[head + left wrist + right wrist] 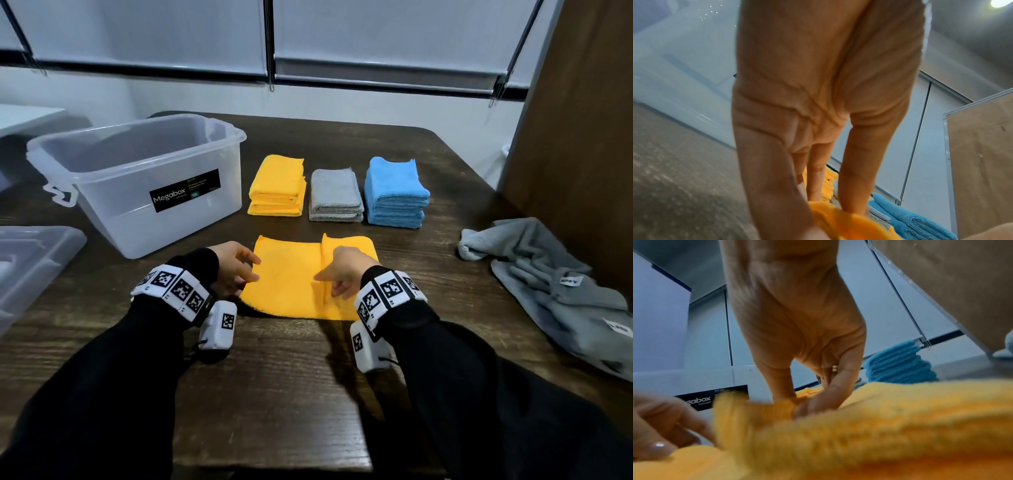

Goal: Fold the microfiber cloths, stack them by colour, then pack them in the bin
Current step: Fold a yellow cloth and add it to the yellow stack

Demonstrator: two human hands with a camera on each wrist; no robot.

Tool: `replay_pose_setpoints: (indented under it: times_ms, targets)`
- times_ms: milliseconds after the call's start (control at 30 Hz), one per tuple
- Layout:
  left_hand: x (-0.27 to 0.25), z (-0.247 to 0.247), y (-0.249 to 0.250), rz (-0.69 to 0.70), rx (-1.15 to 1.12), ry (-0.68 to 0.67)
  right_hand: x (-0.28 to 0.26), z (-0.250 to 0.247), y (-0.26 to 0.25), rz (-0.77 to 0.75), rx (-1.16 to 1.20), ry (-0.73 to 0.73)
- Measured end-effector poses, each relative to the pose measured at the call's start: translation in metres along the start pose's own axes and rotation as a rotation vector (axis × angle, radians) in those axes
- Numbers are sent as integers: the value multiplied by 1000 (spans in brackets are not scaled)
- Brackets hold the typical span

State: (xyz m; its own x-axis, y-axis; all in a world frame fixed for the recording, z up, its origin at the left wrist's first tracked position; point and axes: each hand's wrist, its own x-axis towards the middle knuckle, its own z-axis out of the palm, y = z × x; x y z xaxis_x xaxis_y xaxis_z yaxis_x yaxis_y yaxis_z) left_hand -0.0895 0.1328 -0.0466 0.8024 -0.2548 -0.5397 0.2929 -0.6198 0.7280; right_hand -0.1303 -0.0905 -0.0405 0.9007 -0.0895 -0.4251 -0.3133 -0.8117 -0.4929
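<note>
A yellow cloth [287,277] lies flat on the dark table [274,377] in front of me, its right part folded over as a flap. My left hand [252,271] pinches the cloth's left edge; in the left wrist view the yellow cloth [840,222] rises between its thumb and fingers. My right hand [325,284] grips the flap's edge near the middle, seen close in the right wrist view [797,402]. Behind the cloth stand three folded stacks: yellow [277,186], grey [335,197] and blue [394,192]. The clear bin [137,178] stands empty at the left.
The bin's clear lid [27,267] lies at the table's left edge. A heap of loose grey cloths [548,284] sits at the right. A brown panel [582,137] rises at the far right. Bare table shows between me and the yellow cloth.
</note>
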Motion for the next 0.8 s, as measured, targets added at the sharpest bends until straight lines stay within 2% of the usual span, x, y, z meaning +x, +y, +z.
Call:
replay_pose_setpoints:
  times_ms: [200,267,333,400,433,500,567,667,800]
  targets:
    - [0,1,-1,13,-29,5,2,-4,-5,-5,-44,-182]
    - [1,0,-1,19,-19,-4,6,-12,-5,-21,-20,-201]
    - [-1,0,-1,19,-15,-10,8,-21,-5,-76,-158,-66]
    - [-2,0,0,16,-5,-12,13,-28,-3,-170,-447,135]
    - [-2,-1,-1,19,-5,-14,17,-29,0,-218,-540,147]
    - [-2,-2,-1,22,-1,-18,25,-31,3,-266,-599,-4]
    - [-1,-3,-2,22,6,-26,30,-32,5,-241,-598,-142]
    - [-1,-3,-3,31,4,-32,31,-37,7,-209,-558,-227]
    - [-1,-3,-2,41,20,-33,38,-32,7,-181,-702,-320]
